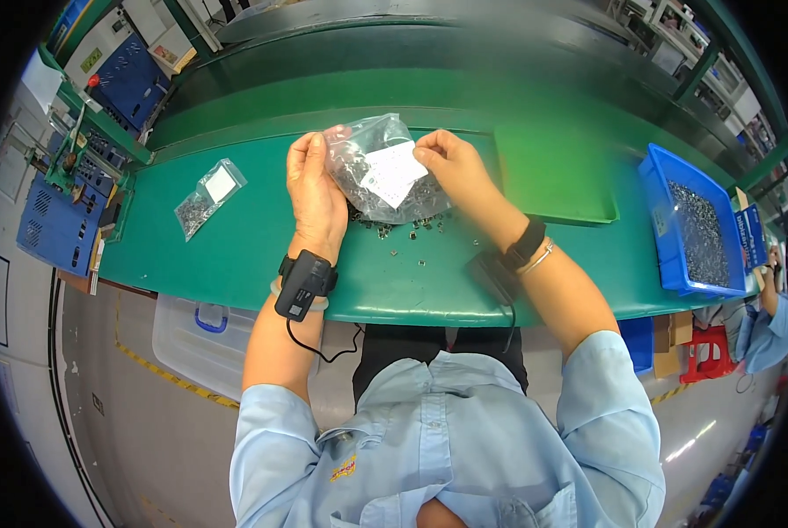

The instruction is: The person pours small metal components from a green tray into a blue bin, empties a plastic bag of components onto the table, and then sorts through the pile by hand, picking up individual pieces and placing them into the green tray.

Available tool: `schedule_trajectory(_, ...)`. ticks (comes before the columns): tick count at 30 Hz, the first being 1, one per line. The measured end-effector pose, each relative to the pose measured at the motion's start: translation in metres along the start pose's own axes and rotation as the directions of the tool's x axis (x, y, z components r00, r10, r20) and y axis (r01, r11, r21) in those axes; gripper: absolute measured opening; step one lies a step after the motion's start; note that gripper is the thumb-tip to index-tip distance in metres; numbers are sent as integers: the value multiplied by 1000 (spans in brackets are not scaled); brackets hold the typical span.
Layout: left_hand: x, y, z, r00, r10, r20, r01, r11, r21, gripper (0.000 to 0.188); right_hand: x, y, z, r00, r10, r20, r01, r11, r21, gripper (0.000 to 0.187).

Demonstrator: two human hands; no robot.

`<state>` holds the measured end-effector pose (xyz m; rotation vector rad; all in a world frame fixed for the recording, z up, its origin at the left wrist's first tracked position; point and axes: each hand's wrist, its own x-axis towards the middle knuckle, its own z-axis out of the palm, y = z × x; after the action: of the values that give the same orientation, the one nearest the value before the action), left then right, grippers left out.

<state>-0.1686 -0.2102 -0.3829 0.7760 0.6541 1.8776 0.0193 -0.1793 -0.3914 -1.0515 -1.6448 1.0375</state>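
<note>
A clear plastic bag point(379, 201) with small dark parts inside is held up over the green table between my hands. My left hand point(317, 189) pinches its upper left edge between thumb and fingers. White paper labels point(394, 172) show at the bag's front right. My right hand point(454, 169) has thumb and forefinger closed on the edge of the label. Whether the label is stuck to the bag or loose, I cannot tell. Several small metal parts point(416, 231) lie scattered on the table under and in front of the bag.
A smaller labelled bag of parts point(207, 201) lies on the green table point(236, 257) at left. At right stands a blue bin point(673, 249) full of small dark parts. A green tray point(563, 217) sits behind my right forearm. Another person's arm point(770, 286) shows at far right.
</note>
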Motion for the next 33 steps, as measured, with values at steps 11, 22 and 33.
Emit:
schedule_trajectory(11, 5, -3, -17, 998, -32, -46, 32, 999, 10, 12, 5, -27, 1, 991, -125, -43, 106, 948, -298, 11)
schedule_trajectory(22, 19, -8, -15, 997, -18, -79, 21, 999, 28, 12, 4, -16, -4, 995, -103, 5, 103, 982, -157, 16)
schedule_trajectory(33, 21, -23, -16, 989, -88, -117, 96, 994, 56, 13, -27, -28, -22, 982, 163, 91, -163, 987, -11, 18)
